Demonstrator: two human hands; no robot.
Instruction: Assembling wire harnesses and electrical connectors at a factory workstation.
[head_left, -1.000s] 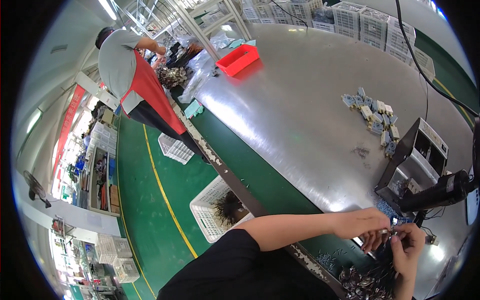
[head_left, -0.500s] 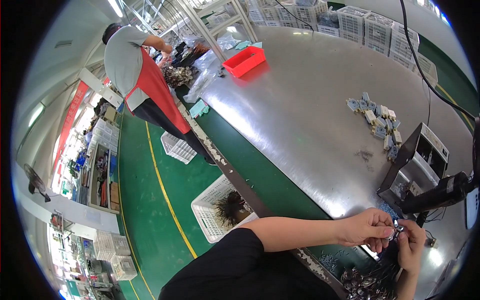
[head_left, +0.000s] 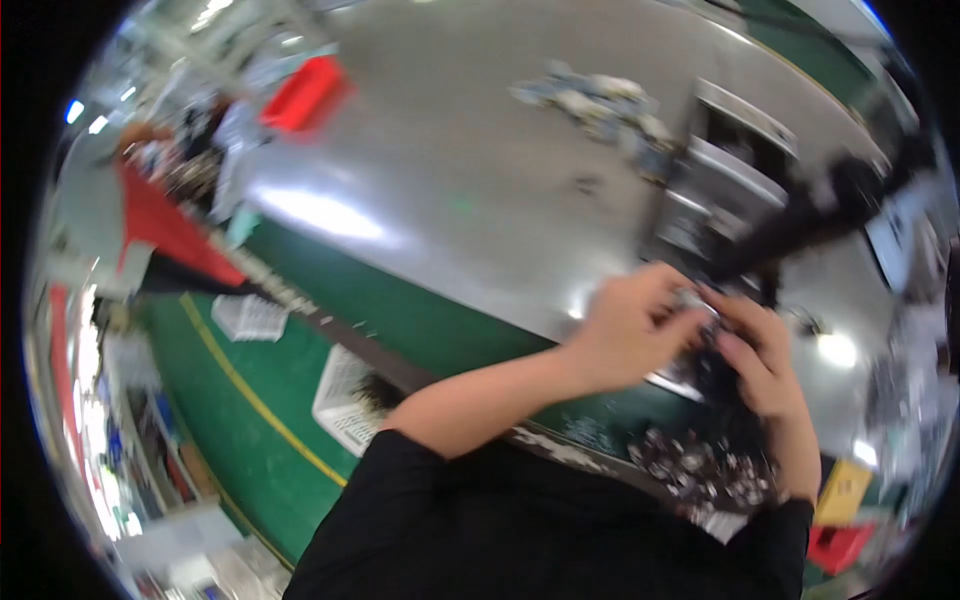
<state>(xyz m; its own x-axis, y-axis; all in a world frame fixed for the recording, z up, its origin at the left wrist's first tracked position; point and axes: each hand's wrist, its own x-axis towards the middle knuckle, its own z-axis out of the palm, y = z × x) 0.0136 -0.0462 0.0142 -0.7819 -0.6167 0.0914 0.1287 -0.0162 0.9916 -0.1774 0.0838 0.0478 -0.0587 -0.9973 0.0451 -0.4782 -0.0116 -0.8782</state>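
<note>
Silvery metal part, pinched between left hand and right hand, beyond the heap of shiny metal pieces. Could slip onto it through a loosened pinch.

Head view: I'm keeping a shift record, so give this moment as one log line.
left hand: holding small silvery metal part | right hand: at same part, grip blurred | nearby: heap of shiny metal pieces

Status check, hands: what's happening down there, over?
Left hand, right hand: pinching small silvery metal part, blurred. Heap of shiny metal pieces nearby. Black cylindrical device close beyond, nothing visibly blocking.
</note>
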